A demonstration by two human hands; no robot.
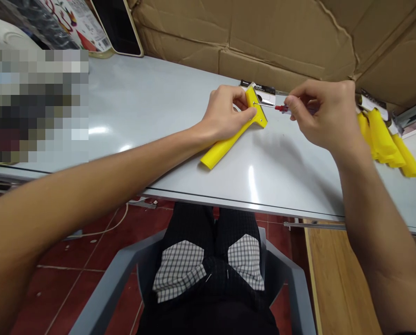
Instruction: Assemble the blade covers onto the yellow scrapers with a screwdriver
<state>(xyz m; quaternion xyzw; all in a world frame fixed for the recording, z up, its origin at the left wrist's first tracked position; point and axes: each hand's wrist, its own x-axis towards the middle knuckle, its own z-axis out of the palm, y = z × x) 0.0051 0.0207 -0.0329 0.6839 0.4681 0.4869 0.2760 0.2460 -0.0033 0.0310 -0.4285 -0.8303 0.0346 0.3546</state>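
Note:
My left hand [225, 114] is closed around a yellow scraper [227, 145], gripping it near its wide head. The scraper lies tilted on the table, its handle pointing toward the front edge. Between the fingers and thumb of my right hand [321, 109] is a screwdriver [280, 108] with a red collar and a thin metal shaft. The shaft's tip meets the scraper's head at a screw; a second screw shows lower on the head. Behind the head lies a small black-and-white package [267, 95], partly covered.
Several more yellow scrapers [382, 139] lie at the right, partly behind my right arm. Brown cardboard [280, 42] lines the back of the grey-white table [152, 97]. A phone [120, 25] leans at the back left. A blurred-out patch covers the left side.

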